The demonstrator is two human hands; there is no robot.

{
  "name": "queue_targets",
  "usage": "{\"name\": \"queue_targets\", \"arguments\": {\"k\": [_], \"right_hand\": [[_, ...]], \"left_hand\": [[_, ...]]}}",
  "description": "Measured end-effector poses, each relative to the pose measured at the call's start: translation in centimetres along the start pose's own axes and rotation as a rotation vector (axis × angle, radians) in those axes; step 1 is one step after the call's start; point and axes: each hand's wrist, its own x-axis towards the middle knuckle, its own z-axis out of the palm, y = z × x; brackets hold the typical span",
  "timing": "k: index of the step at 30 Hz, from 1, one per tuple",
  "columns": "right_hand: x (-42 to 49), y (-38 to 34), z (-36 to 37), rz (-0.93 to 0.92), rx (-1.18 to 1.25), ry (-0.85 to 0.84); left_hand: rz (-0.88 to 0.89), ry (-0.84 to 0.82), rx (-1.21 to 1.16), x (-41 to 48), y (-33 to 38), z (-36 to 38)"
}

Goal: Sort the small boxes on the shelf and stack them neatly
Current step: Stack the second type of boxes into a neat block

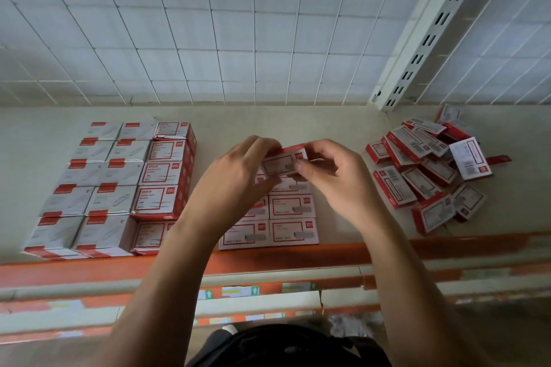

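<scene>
- Both hands hold 1 small box (283, 161), red with a white label, just above the middle of the shelf (343, 128).
- The left hand (235, 179) has its fingers curled over the box's left end.
- The right hand (337, 180) pinches the box's right end between thumb and fingertips.
- Directly beneath the held box, matching boxes lie flat in tidy rows (293, 219), 2 columns wide, reaching the shelf's orange front edge (268, 259).
- A loose pile (429, 170) of the same small boxes lies jumbled on the shelf's right side, well apart from the rows.
- A block of larger boxes (113, 188) sits squared up on the left.
- A white wire grid (238, 24) backs the shelf, with a slotted upright (432, 30) at right.
</scene>
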Motion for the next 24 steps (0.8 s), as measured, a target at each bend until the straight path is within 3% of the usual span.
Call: {"name": "queue_targets", "arguments": {"k": [3, 10, 16, 24], "right_hand": [[0.1, 0.1, 0.0, 0.008, -0.026, -0.031], [0.8, 0.8, -0.1, -0.368, -0.428, -0.020], [1.0, 0.4, 0.4, -0.450, -0.447, -0.005], [2.5, 0.6, 0.8, -0.408, -0.415, 0.002]], "left_hand": [[0.004, -0.012, 0.007, 0.1, 0.0, 0.2], [-0.022, -0.014, -0.071, 0.6, -0.4, 0.1], [-0.019, -0.025, -0.117, 0.7, -0.9, 0.0], [-0.109, 0.029, -0.063, 0.7, -1.8, -0.5]]}}
